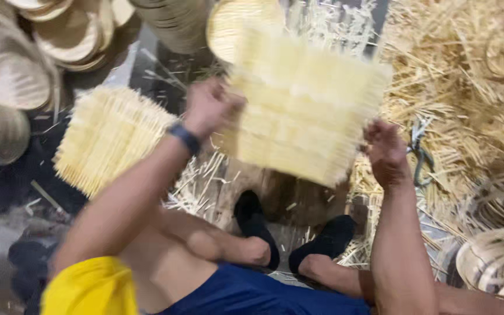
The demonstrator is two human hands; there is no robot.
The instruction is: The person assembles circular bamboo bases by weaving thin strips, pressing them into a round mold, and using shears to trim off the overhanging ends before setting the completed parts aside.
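Both hands are gripping a pale woven bamboo mat [304, 111] up in the air above the floor — left hand [208, 108] is closing on its left edge, right hand [385, 153] is pinching the lower right corner. Everything's motion-blurred, so the fingers are hard to make out. A second mat [109, 137] is lying on the floor at left, with round baskets [13, 81] cut off by the frame — feet in black shoes [255, 224] are showing below.
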